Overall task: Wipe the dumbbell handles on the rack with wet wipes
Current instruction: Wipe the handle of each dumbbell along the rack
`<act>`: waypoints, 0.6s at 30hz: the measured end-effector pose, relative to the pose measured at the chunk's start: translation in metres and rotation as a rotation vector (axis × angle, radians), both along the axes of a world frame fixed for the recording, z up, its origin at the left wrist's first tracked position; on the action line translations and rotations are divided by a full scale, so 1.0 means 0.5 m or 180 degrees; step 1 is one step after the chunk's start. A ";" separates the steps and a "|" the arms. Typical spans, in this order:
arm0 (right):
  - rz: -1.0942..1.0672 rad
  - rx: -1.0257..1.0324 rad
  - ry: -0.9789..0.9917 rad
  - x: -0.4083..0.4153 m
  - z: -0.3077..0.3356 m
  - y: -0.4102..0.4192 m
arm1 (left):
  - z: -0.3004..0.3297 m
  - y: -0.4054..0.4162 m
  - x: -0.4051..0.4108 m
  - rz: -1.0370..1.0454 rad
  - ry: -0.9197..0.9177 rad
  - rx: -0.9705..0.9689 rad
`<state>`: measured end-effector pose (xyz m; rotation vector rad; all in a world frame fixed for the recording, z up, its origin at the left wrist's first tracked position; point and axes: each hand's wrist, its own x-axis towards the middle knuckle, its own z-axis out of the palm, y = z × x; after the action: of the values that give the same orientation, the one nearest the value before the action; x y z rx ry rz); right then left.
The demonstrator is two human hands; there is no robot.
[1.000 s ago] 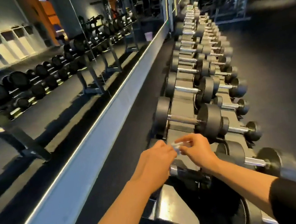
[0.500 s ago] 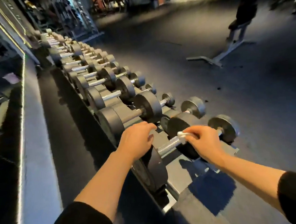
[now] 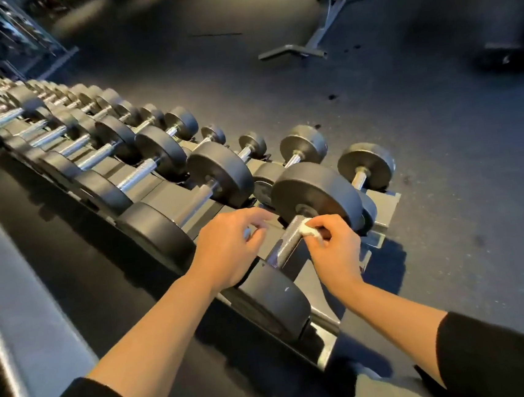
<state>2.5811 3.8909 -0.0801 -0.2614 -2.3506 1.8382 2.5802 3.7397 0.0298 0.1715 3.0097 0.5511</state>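
The right hand (image 3: 332,249) pinches a small wadded wet wipe (image 3: 309,229) against the handle (image 3: 290,235) of the nearest dumbbell, close to its far weight (image 3: 317,193). The handle's long axis runs from that weight back toward the person, down to the near weight (image 3: 270,296), so most of the bar lies toward the wrist from this grip. The left hand (image 3: 227,249) hovers just beside the bar with fingers loosely curled, holding nothing. Further dumbbells line the rack (image 3: 379,199) to the left; the neighbouring dumbbell (image 3: 191,205) stands close.
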 end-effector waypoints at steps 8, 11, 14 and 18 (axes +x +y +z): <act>0.0282 -0.0906 -0.0206 0.063 0.008 -0.027 | -0.003 -0.009 -0.001 -0.0271 0.0050 0.0219; 0.0535 -0.1077 -0.0198 0.072 0.009 -0.025 | -0.007 -0.010 0.004 -0.0365 0.0033 0.0241; 0.0896 -0.1004 -0.0232 0.079 0.015 -0.024 | -0.009 -0.015 0.010 -0.0389 0.0080 0.0305; -0.0063 -0.0579 -0.0097 0.058 0.020 -0.013 | -0.012 -0.013 0.011 -0.0318 0.0138 0.0415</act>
<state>2.6099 3.8846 -0.0699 -0.3339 -2.1928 2.0549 2.5859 3.7330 0.0236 0.3442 2.9865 0.7426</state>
